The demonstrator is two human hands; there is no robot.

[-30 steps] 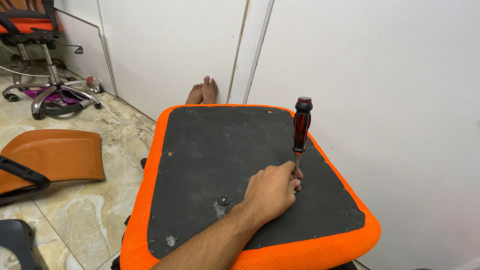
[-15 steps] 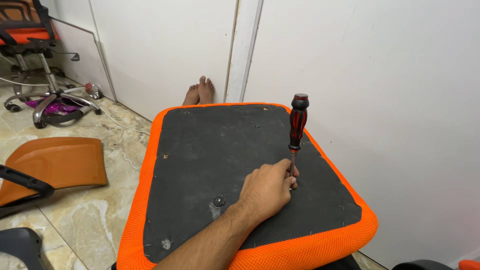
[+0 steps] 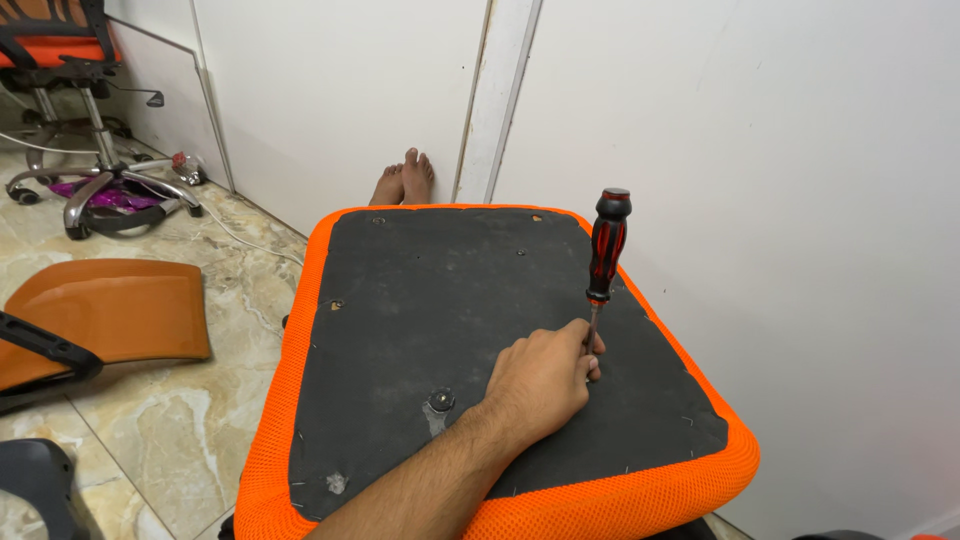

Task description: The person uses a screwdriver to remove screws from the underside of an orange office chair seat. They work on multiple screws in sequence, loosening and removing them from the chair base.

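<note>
- Screwdriver (image 3: 606, 262) with a red and black handle stands straight up, right of the middle of the frame, with its tip down on the chair seat (image 3: 450, 300).
- One hand (image 3: 540, 380) shows, coming in from the bottom of the frame. I cannot tell for sure if it is the left or the right one; it looks like the left.
- Its fingers (image 3: 588, 345) are pinched together on the thin metal part at the low end of the screwdriver. The handle sticks up free above them.
- No other hand shows.
- That chair seat lies upside down in the middle of the frame. Its flat bottom is black, and its edge is bright orange mesh.
- A round bolt (image 3: 441, 400) sits in the black bottom, just left of the wrist.
- Two bare feet (image 3: 405, 183) poke out behind the seat, by the white wall (image 3: 760, 150).
- An orange curved chair part (image 3: 110, 310) lies on the tiled floor (image 3: 150, 420) at the left.
- An office chair (image 3: 75, 120) with a shiny metal base stands in the upper left corner.
</note>
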